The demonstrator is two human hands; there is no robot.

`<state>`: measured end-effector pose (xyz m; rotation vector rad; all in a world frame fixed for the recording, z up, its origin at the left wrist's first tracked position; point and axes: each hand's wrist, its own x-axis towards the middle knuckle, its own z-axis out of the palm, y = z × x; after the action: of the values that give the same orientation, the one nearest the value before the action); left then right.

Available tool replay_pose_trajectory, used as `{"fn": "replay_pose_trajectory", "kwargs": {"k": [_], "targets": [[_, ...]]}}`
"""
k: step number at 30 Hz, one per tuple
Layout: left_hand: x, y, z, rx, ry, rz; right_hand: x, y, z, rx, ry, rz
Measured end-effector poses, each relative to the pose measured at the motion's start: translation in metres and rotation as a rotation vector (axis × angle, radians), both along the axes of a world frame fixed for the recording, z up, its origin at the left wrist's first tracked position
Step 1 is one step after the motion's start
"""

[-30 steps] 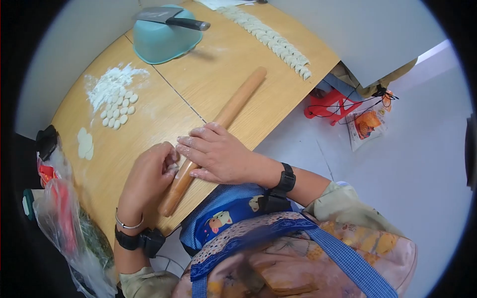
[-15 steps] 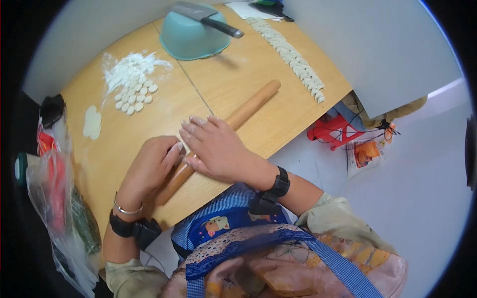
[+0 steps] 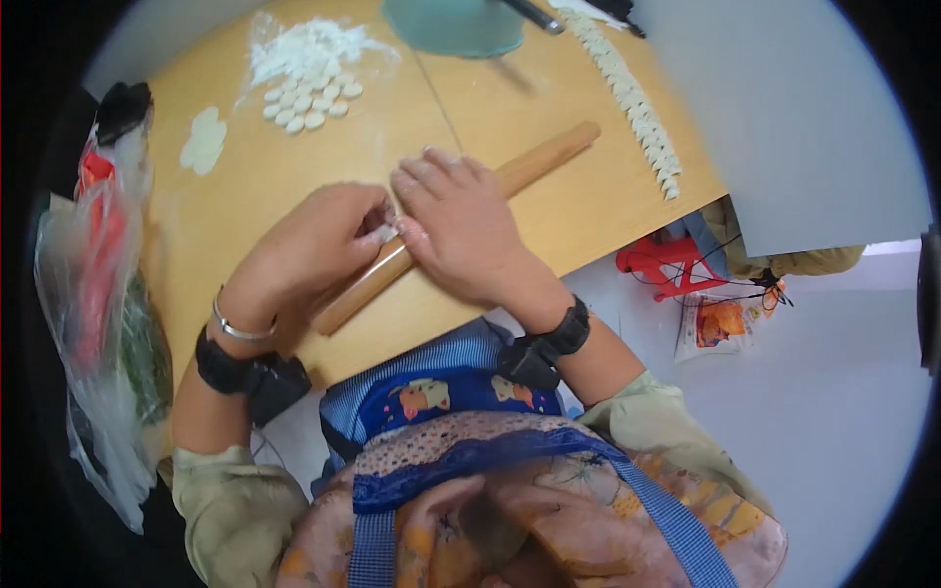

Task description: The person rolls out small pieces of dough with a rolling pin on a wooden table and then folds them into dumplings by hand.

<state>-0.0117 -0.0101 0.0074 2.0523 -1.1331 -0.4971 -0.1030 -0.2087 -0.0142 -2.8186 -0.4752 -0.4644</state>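
A wooden rolling pin point(image 3: 549, 157) lies slantwise on the table under both hands. My right hand point(image 3: 461, 220) is laid over its middle, fingers reaching across the far side and thumb on the near side. Close against it, my left hand point(image 3: 328, 235) has its fingers curled in a pinch at the pin. A small pale edge of dough point(image 3: 390, 229) shows between the hands; most of it is hidden by the fingers. Flour dusts the fingertips. Two or three overlapping flat dough wrappers point(image 3: 204, 140) lie at the left.
Several small dough discs point(image 3: 312, 101) lie beside a flour pile point(image 3: 319, 49). Formed dumplings point(image 3: 627, 93) make a long row at the right. At the back is an upturned teal bowl point(image 3: 451, 27) with a knife handle point(image 3: 534, 14). Plastic bags point(image 3: 103, 294) hang along the left edge.
The view has shifted, so the table's contents sit higher in the picture. Both hands remain together at the rolling pin, and the dough wrappers at the left lie as before.
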Motion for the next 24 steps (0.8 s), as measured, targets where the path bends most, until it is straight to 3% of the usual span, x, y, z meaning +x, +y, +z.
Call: {"fn": "replay_pose_trajectory", "kwargs": {"k": [5, 10, 24], "targets": [[-0.004, -0.005, -0.003, 0.074, -0.011, 0.056, -0.038, -0.009, 0.006, 0.005, 0.055, -0.002], [0.002, -0.007, -0.008, -0.013, 0.072, 0.151, -0.050, -0.014, 0.004, -0.005, 0.044, 0.007], [0.012, -0.001, -0.011, 0.009, -0.045, 0.093, 0.024, 0.004, -0.005, -0.043, -0.078, -0.003]]}}
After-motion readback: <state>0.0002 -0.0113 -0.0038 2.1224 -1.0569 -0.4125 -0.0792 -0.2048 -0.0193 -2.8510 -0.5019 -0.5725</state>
